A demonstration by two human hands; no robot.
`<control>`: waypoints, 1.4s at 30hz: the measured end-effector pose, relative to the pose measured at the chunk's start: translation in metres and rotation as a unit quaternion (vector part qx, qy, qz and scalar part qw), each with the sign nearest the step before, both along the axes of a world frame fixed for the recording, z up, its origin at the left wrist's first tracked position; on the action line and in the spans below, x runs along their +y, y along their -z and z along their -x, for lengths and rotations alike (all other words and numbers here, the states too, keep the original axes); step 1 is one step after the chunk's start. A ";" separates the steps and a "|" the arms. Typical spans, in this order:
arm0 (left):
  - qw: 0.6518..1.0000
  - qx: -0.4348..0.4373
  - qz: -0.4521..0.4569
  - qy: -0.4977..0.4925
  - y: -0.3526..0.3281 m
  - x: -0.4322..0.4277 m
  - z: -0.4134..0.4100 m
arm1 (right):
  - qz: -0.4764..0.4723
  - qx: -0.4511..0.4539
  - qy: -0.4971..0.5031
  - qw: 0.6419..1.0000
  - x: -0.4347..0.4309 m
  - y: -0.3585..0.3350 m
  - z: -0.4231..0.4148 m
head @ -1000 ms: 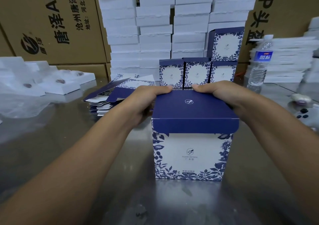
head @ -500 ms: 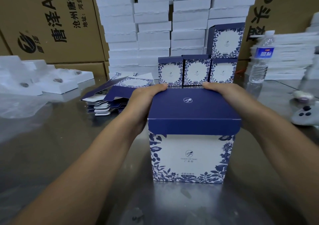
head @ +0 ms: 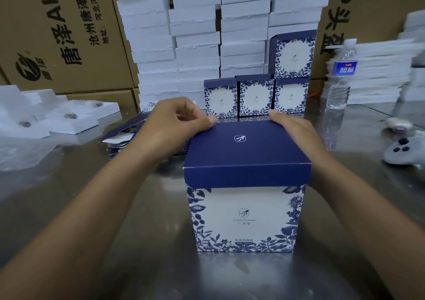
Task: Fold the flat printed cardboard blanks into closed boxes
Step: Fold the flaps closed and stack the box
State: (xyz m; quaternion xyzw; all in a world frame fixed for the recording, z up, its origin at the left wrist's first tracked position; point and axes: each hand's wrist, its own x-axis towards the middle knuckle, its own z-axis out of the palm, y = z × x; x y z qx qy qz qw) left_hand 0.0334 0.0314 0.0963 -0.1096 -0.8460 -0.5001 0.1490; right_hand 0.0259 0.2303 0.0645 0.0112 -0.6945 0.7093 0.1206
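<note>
Saw box [head: 246, 216] on table [head: 115, 207], front centre; row of three boxes [head: 256, 98] behind, fourth box [head: 293, 54] atop rightmost, flat blanks [head: 124, 136] left, bottle [head: 340, 78] right.

One head view — forward and down, seemingly close over the table [head: 57, 180].

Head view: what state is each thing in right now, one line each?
Front box: upright, navy lid folded down.
Left hand: fingers curled, thumb tip on lid's far left corner.
Right hand: grips lid's far right corner.
Flat blanks: unfolded, piled.
Finished boxes: closed, one stacked on three.
Water bottle: upright, capped.
</note>
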 end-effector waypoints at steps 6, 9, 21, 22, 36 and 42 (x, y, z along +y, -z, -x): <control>0.954 0.124 0.210 0.176 -0.011 -0.013 -0.055 | -0.004 0.009 -0.001 1.000 0.000 -0.001 -0.004; 0.958 0.155 0.168 0.172 0.000 -0.010 -0.064 | -0.004 0.024 0.003 1.000 0.000 0.001 -0.003; 0.972 0.217 0.052 0.075 0.030 0.020 -0.009 | -0.044 0.255 0.039 0.965 -0.006 0.006 -0.007; 0.970 0.229 0.046 0.070 0.033 0.023 -0.004 | -0.084 0.275 0.033 0.957 -0.009 0.008 -0.008; 0.950 0.306 -0.044 0.030 0.058 0.042 0.013 | -0.245 0.397 0.106 0.878 -0.014 0.024 0.006; 0.944 0.328 -0.014 0.035 0.064 0.034 0.018 | -0.250 0.403 0.103 0.874 -0.009 0.024 0.007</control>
